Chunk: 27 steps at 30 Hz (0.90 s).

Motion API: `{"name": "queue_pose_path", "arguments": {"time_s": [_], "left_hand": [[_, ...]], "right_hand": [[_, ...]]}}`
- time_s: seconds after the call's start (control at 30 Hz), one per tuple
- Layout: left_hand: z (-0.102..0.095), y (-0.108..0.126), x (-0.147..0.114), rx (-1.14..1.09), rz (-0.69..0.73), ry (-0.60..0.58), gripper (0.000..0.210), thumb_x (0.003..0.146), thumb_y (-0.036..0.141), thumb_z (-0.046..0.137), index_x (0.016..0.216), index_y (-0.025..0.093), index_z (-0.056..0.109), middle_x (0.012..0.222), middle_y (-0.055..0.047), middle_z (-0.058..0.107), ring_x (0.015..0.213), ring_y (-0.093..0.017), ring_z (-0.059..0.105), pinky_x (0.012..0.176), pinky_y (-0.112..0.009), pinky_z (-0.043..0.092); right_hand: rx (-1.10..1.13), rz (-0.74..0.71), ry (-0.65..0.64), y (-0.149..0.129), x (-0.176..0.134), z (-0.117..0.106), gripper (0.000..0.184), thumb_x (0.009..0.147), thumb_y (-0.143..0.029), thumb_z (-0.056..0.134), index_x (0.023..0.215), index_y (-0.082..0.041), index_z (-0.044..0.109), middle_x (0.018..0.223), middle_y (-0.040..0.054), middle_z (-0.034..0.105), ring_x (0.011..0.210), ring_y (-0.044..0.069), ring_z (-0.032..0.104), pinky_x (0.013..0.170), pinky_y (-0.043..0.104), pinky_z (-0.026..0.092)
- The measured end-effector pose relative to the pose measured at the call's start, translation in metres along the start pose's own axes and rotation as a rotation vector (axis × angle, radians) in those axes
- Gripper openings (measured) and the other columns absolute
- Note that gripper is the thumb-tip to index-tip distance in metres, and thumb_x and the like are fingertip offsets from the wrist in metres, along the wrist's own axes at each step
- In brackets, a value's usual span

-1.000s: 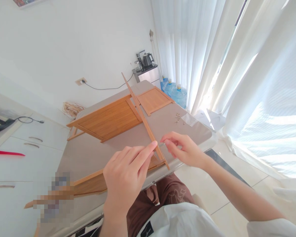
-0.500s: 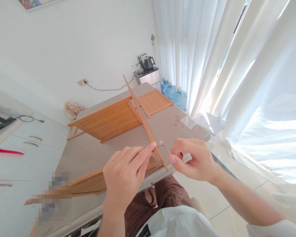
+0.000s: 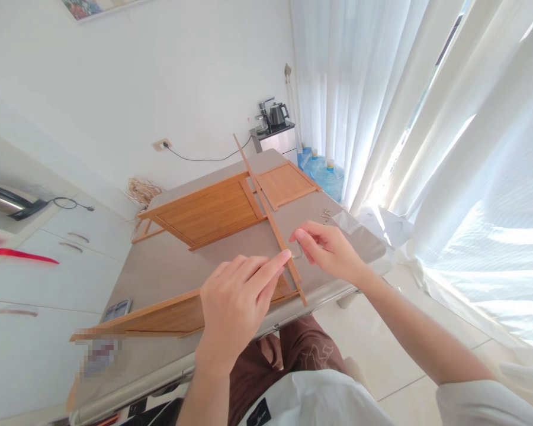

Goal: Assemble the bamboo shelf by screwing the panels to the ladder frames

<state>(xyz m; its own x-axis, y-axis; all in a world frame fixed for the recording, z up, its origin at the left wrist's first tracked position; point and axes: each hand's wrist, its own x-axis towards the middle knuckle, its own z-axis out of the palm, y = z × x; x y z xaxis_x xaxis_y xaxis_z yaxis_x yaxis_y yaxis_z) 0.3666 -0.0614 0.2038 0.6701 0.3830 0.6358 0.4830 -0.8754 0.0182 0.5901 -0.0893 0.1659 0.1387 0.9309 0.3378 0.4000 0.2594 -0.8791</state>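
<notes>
My right hand (image 3: 328, 248) is closed in a pinch on a thin, bent metal hex key (image 3: 299, 253), beside a long narrow wooden strip (image 3: 272, 223). My left hand (image 3: 240, 299) has its fingers pressed together on the near part of that strip. Its index fingertip lies right by the end of the hex key, and the thumb is partly hidden. The strip runs across the edges of two wooden panels: the far one (image 3: 213, 213) and the near one (image 3: 164, 316), which my left hand partly covers.
Another wooden panel (image 3: 288, 184) lies flat on the table (image 3: 160, 278). Several screws (image 3: 326, 215) and a clear plastic bag (image 3: 347, 221) sit to the right. A phone (image 3: 118, 309) is at the left. Behind are a kettle stand (image 3: 275, 139) and large water bottles (image 3: 326, 177).
My right hand has moved up and left, bringing the hex key against the strip near my left fingertips. My left hand stays on the strip. The view has shifted slightly.
</notes>
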Motion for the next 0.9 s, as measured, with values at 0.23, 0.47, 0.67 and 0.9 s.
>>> {"name": "queue_pose_path", "arguments": {"time_s": [0.23,0.47,0.67,0.9], "left_hand": [[0.002,0.000,0.000,0.001,0.001,0.001,0.036,0.097,0.017,0.069,0.130,0.032,0.069,0.095,0.005,0.078,0.078,-0.013,0.066,0.070,-0.032,0.039],[0.001,0.000,0.001,0.002,-0.002,0.007,0.035,0.097,0.017,0.069,0.129,0.031,0.070,0.093,0.004,0.078,0.078,-0.014,0.066,0.070,-0.032,0.039],[-0.001,0.001,0.002,0.001,0.003,0.005,0.033,0.098,0.017,0.068,0.127,0.030,0.072,0.094,0.003,0.079,0.078,-0.013,0.067,0.069,-0.031,0.039],[-0.001,0.000,0.003,-0.008,0.005,0.005,0.035,0.097,0.014,0.068,0.128,0.030,0.071,0.093,0.004,0.078,0.076,-0.013,0.066,0.068,-0.031,0.039]], "right_hand": [[0.115,0.119,-0.223,0.005,-0.055,-0.002,0.034,0.107,-0.045,0.047,0.100,-0.019,0.068,0.076,-0.0009,0.066,0.059,0.008,0.058,0.059,0.021,0.049],[-0.020,-0.183,-0.109,-0.015,-0.073,-0.008,0.009,0.101,-0.027,0.061,0.095,-0.022,0.066,0.072,-0.0041,0.065,0.061,0.005,0.058,0.059,0.016,0.046],[-0.020,-0.349,0.137,-0.035,-0.036,-0.007,0.013,0.097,-0.028,0.067,0.089,-0.022,0.058,0.066,-0.0059,0.058,0.058,0.007,0.052,0.058,0.019,0.044],[0.045,-0.135,0.060,-0.029,0.013,-0.004,0.025,0.102,-0.042,0.058,0.090,-0.021,0.064,0.070,-0.0036,0.061,0.057,0.008,0.054,0.057,0.021,0.044]]}}
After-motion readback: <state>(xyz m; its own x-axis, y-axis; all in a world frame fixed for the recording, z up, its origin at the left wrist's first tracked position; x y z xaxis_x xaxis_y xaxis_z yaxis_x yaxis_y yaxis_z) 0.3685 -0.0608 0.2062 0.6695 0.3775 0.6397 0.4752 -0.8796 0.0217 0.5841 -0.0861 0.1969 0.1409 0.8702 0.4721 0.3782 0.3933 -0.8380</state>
